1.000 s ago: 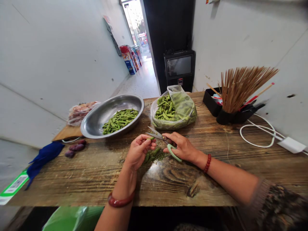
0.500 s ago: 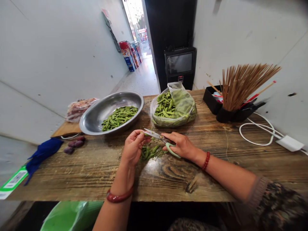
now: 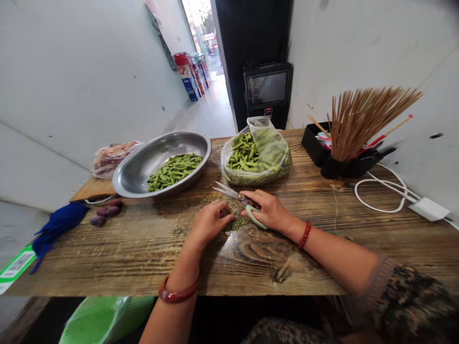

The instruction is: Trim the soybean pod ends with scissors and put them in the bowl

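My right hand [image 3: 267,209] holds a pair of scissors [image 3: 229,191] by its pale green handles, the blades slightly apart and pointing left. My left hand [image 3: 211,220] is down on the table, palm under, with its fingers curled over the spot where a few green edamame pods lay; those pods are now mostly hidden by it. Small green trimmings [image 3: 236,223] are scattered beside its fingertips. Behind my hands a steel basin [image 3: 134,173] contains edamame pods [image 3: 175,171]. A clear plastic bag [image 3: 274,153], full of more pods, stands to its right.
At the back right, a black holder [image 3: 335,168] carries many wooden skewers [image 3: 362,124], near a white cable and adapter [image 3: 429,210]. On the left are purple-red bulbs [image 3: 103,211], a blue cloth [image 3: 62,222] and a bagged item [image 3: 114,158]. A green bin [image 3: 96,320] stands below the table edge.
My left hand has moved down from the scissor blades onto the small pile of pods, covering it. The right hand keeps the scissors in nearly the same place, and the view has shifted slightly.
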Available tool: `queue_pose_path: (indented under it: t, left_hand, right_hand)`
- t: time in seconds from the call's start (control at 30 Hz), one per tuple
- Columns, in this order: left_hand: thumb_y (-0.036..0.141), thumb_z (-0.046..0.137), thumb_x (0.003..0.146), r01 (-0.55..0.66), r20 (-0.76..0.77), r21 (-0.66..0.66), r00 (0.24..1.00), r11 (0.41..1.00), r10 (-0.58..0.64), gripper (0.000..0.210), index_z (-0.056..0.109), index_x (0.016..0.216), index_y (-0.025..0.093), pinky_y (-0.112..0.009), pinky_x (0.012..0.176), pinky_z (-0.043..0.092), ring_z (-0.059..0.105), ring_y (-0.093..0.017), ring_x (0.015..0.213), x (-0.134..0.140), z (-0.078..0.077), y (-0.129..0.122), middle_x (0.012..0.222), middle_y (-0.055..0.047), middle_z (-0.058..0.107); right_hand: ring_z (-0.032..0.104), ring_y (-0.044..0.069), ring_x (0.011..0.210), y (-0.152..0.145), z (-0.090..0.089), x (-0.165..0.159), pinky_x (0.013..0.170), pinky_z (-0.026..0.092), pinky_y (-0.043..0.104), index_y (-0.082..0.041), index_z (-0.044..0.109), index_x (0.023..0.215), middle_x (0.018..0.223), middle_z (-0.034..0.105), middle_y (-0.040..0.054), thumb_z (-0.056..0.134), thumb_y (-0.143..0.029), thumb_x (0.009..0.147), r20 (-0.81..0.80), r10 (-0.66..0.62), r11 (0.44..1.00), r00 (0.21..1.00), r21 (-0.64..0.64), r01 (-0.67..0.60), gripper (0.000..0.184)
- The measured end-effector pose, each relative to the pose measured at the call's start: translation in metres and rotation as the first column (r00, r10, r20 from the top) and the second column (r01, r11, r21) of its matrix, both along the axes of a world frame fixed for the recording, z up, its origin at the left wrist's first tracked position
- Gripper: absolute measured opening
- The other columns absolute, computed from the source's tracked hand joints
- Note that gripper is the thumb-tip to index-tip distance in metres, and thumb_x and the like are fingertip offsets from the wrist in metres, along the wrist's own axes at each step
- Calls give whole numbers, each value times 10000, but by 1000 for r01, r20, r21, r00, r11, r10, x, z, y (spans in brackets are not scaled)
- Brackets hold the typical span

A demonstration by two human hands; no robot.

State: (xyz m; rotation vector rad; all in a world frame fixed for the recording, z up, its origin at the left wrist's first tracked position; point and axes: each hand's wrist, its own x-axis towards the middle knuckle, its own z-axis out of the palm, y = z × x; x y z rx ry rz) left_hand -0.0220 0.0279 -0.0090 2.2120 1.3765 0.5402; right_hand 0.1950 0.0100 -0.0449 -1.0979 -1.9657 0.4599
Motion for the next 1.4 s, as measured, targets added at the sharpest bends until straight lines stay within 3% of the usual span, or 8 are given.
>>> queue_pose_path:
  t: [0.1,0.2,0.3,0.37,0.5,0.67,1.07,1.4]
  left_hand:
    - [311,654,747,79,-179,19,981,997,-74,113,654,770,201,-279,652,369,531,-176,725,-1,-1,0,761,-15,585]
    - [244,623,761,84,-163,36,984,996,-78,52,634,771,195,-285,686,382,540,-179,766,-1,-1,1,792,-23,581]
    - [242,606,775,4,25,45,1000,999,-5,65,600,761,179,-277,671,382,518,-162,734,-1,1,3,775,-19,568]
    - [265,594,794,-55,226,-21,972,998,58,94,576,775,175,-262,658,384,508,-148,716,-2,3,3,765,-14,573]
    - [325,613,800,-65,536,-290,816,955,218,162,560,837,176,-224,561,359,492,-116,619,-3,9,1,708,0,602]
    - [336,682,754,-56,643,-410,690,910,332,242,639,910,157,-206,487,299,443,-78,528,-2,12,-3,708,-4,623]
    - [303,734,707,-38,662,-336,701,941,265,178,707,823,170,-240,558,384,543,-137,645,1,6,-2,767,-51,677]
    - [272,747,700,-22,680,-301,696,954,231,153,710,803,166,-264,729,434,592,-164,782,-2,8,-2,856,-52,697]
  right_hand:
    - [557,156,747,-1,2,0,703,472,269,-184,542,1277,859,593,33,709,-354,790,20,-10,1000,1000,4,10,542]
    - [559,155,747,-1,3,0,705,469,267,-192,539,1279,857,594,31,709,-349,790,21,-9,1000,1000,-3,9,541]
    - [558,153,741,-1,2,0,695,467,266,-206,536,1281,854,592,29,692,-367,800,18,-8,1000,1000,-4,8,530]
    - [558,152,737,0,1,0,689,466,267,-201,540,1276,852,591,29,691,-371,801,13,-3,1000,1000,-5,4,527]
    - [556,153,735,0,0,-1,687,466,269,-195,543,1271,850,590,30,700,-356,794,-3,-1,1000,1000,-1,1,527]
    - [563,166,772,-2,2,-1,704,473,282,-201,511,1299,909,598,48,710,-369,782,9,39,999,999,4,-39,579]
    - [552,192,825,-2,7,0,747,488,327,-186,469,1331,958,579,73,712,-427,768,48,130,991,990,14,-130,659]
    - [527,160,744,-4,9,0,685,461,277,-189,509,1313,877,550,42,697,-416,790,113,110,994,987,-1,-111,599]
